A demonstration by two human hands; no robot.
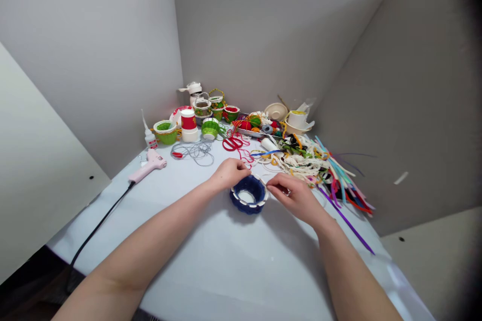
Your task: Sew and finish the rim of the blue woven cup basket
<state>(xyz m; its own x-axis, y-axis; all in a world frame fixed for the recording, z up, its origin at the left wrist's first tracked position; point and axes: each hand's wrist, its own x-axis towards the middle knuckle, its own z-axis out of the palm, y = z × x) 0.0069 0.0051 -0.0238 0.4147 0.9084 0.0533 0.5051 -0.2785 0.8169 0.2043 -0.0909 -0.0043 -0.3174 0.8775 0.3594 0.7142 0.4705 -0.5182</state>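
Note:
A small round dark blue woven basket [247,206] with white tabs round its rim stands on the table in front of me. Its opening faces up, and the white bottom shows inside. At the back left of the rim is my left hand [232,173], its fingers closed on the edge. My right hand [297,196] pinches the right side of the rim between thumb and forefinger. What lies exactly under the fingertips is too small to make out.
A pink glue gun [148,166] with a black cord lies left, near a glue bottle [150,139]. Small woven baskets [165,133] and a yarn tray [252,133] stand behind, by red scissors [232,144]. Tangled cords [305,164] and colourful strips [346,180] lie right. Grey panels surround the table.

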